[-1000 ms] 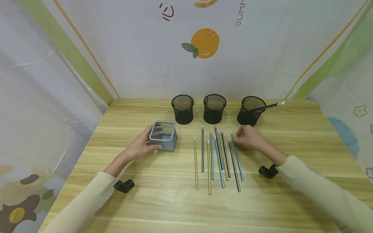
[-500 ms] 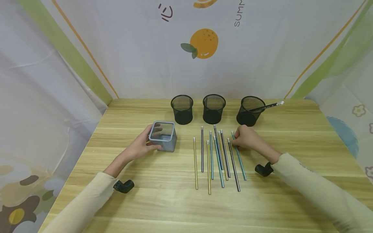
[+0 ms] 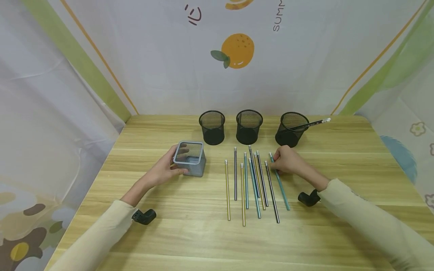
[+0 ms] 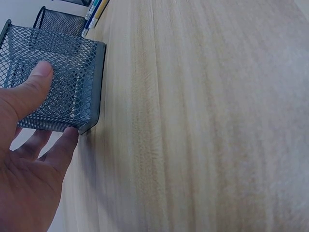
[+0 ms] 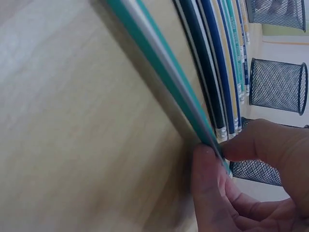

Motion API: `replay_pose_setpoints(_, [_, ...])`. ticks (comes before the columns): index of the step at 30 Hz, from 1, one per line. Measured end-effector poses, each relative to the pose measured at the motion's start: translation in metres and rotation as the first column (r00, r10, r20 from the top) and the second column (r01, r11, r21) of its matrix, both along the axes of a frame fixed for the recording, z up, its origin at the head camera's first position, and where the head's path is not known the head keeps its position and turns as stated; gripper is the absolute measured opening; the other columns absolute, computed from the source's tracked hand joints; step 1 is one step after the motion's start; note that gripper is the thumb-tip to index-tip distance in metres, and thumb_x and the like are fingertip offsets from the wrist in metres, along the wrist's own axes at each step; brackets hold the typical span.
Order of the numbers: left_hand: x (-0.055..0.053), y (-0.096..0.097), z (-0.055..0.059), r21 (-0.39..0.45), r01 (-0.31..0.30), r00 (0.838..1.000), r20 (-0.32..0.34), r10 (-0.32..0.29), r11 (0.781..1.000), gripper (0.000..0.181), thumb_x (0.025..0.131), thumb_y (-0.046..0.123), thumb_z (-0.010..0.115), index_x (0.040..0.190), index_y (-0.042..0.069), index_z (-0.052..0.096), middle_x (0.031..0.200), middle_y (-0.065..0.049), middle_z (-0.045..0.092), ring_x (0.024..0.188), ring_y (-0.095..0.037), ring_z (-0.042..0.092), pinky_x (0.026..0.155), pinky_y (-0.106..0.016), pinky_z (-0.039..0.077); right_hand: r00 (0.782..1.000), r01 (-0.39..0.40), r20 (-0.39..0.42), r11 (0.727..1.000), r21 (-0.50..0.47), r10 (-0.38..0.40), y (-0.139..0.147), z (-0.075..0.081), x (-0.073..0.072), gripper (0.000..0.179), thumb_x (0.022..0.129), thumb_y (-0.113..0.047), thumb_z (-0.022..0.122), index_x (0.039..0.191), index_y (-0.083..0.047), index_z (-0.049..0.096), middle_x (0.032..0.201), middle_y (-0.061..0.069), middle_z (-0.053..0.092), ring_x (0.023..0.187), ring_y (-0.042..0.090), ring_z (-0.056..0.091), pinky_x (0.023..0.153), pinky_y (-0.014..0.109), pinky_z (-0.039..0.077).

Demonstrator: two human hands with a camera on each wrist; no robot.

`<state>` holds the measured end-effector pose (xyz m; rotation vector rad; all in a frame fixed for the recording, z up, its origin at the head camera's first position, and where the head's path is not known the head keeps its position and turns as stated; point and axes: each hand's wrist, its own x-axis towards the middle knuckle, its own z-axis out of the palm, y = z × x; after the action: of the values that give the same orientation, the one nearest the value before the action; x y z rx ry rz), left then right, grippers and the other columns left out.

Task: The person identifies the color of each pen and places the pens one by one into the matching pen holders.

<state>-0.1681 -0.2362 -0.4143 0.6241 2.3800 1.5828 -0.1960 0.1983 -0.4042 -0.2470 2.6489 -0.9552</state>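
Observation:
My left hand [image 3: 162, 172] holds a grey square mesh pen holder [image 3: 199, 168] upright on the table, thumb on the near side and fingers around the left side. In the left wrist view, the thumb presses against the mesh of the pen holder [image 4: 72, 82]. On the other side, my right hand [image 3: 291, 161] pinches a teal pencil [image 3: 283, 192] near its eraser end. Thumb and finger close on that teal pencil [image 5: 169, 72] in the right wrist view. Left of it lie several more pencils, among them a black pencil [image 3: 272, 194] and a yellow pencil [image 3: 228, 192].
Three round black mesh cups stand in a row at the back: left cup [image 3: 214, 136], middle cup [image 3: 247, 135] and right cup [image 3: 287, 138]. Black pencils [image 3: 313, 123] with white erasers lean out of the right one. A printed curtain [image 3: 162, 67] hangs behind the table.
My right hand has moved slightly left onto the teal pencil and now pinches it. The pencil's near end has swung right, away from the black one. My left hand stays put.

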Motion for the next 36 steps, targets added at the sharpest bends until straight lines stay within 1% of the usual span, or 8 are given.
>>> replay_pose_setpoints(3, [0.000,0.000,0.000,-0.002,0.000,1.000,0.000,0.000,1.000,0.085,0.086,-0.010,0.076,0.155,0.002,0.028,0.152,-0.028,0.037,0.136,-0.047,0.041,0.108,-0.058,0.040,1.000,0.003,-0.016,1.000,0.004,-0.002,0.000,0.004,0.000,0.013,0.083,0.000,0.073,0.084,0.004,0.061,0.068,0.009,0.066,0.052,0.018,0.066,0.054,0.026,0.056])
replay_pose_setpoints(6, [0.001,0.000,0.001,-0.005,-0.006,1.000,0.005,0.006,1.000,0.085,0.086,-0.010,0.076,0.155,0.003,0.028,0.152,-0.027,0.038,0.136,-0.047,0.041,0.107,-0.057,0.041,0.999,-0.003,-0.054,1.000,0.025,0.004,0.000,0.009,0.001,0.013,0.083,-0.002,0.073,0.085,0.004,0.062,0.068,0.007,0.066,0.053,0.017,0.065,0.056,0.027,0.054])
replay_pose_setpoints(12, [0.000,0.000,0.000,0.013,0.007,1.000,-0.004,-0.007,1.000,0.085,0.086,-0.011,0.075,0.155,0.002,0.027,0.152,-0.028,0.037,0.136,-0.047,0.041,0.107,-0.057,0.040,0.993,-0.020,-0.117,1.000,0.000,0.020,0.000,0.017,0.000,0.011,0.083,-0.003,0.072,0.085,0.003,0.062,0.074,0.008,0.065,0.056,0.016,0.063,0.053,0.027,0.054])
replay_pose_setpoints(17, [-0.001,0.000,-0.001,0.025,0.017,1.000,-0.007,-0.016,1.000,0.085,0.086,-0.013,0.074,0.155,0.000,0.026,0.152,-0.029,0.037,0.137,-0.047,0.041,0.108,-0.056,0.040,0.993,-0.021,-0.121,0.999,-0.031,0.017,0.002,0.021,0.000,0.011,0.082,-0.003,0.068,0.088,0.004,0.062,0.078,0.010,0.064,0.059,0.015,0.061,0.052,0.027,0.054])
replay_pose_setpoints(21, [-0.001,0.001,0.000,0.023,0.012,1.000,0.005,-0.012,1.000,0.085,0.086,-0.012,0.074,0.155,0.001,0.026,0.152,-0.027,0.037,0.137,-0.045,0.041,0.109,-0.054,0.040,0.992,-0.024,-0.121,0.999,-0.036,0.019,0.003,0.022,0.000,0.012,0.083,-0.003,0.068,0.090,0.005,0.062,0.080,0.011,0.064,0.061,0.017,0.061,0.054,0.028,0.054])
replay_pose_setpoints(29, [0.000,0.001,0.001,0.027,0.007,1.000,0.018,-0.008,1.000,0.085,0.086,-0.012,0.074,0.155,0.001,0.026,0.152,-0.028,0.037,0.137,-0.046,0.040,0.109,-0.057,0.039,0.988,-0.026,-0.151,0.999,-0.047,0.018,0.003,0.027,0.000,0.014,0.084,-0.003,0.066,0.094,0.005,0.062,0.084,0.013,0.064,0.066,0.019,0.061,0.059,0.031,0.055])
replay_pose_setpoints(32, [0.000,0.001,0.001,0.027,0.008,1.000,0.024,-0.009,1.000,0.085,0.087,-0.012,0.074,0.155,0.002,0.027,0.153,-0.027,0.037,0.138,-0.045,0.040,0.109,-0.056,0.039,0.988,-0.033,-0.152,0.997,-0.069,0.022,0.002,0.030,0.001,0.014,0.084,-0.002,0.065,0.096,0.006,0.062,0.085,0.013,0.064,0.064,0.019,0.061,0.056,0.031,0.054])
replay_pose_setpoints(36, [0.000,0.001,0.002,0.024,0.008,1.000,0.027,-0.009,1.000,0.084,0.087,-0.012,0.074,0.155,0.003,0.027,0.153,-0.025,0.037,0.137,-0.044,0.041,0.109,-0.055,0.040,0.985,-0.034,-0.173,0.996,-0.086,0.019,0.000,0.037,0.003,0.015,0.084,-0.001,0.063,0.098,0.006,0.061,0.085,0.013,0.064,0.063,0.019,0.062,0.055,0.030,0.052])
